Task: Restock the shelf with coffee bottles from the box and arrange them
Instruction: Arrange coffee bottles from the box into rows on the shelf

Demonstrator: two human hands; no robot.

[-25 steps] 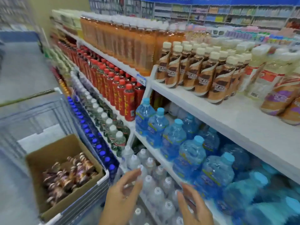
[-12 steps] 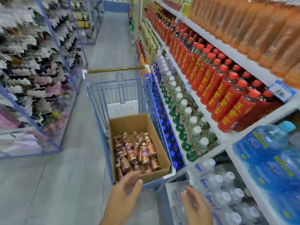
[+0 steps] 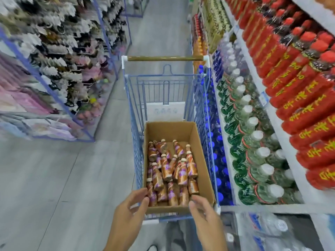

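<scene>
At six o'clock, by the box's (image 3: 204, 160) near rim, left hand (image 3: 129, 213) and right hand (image 3: 205, 219) are hovering, fingers loosely spread, holding nothing. The right hand has moved closer than before. Coffee bottles (image 3: 170, 172) are lying heaped inside the box, in the cart (image 3: 134, 124).

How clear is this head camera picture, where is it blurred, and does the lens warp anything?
Head view: the coffee bottles and cardboard box at centre read fairly sharp; the hanging goods at left and red bottles at right are smeared with blur; the shelf edge splays outward, a wide-angle distortion; light is even, with no strong glare.
</scene>
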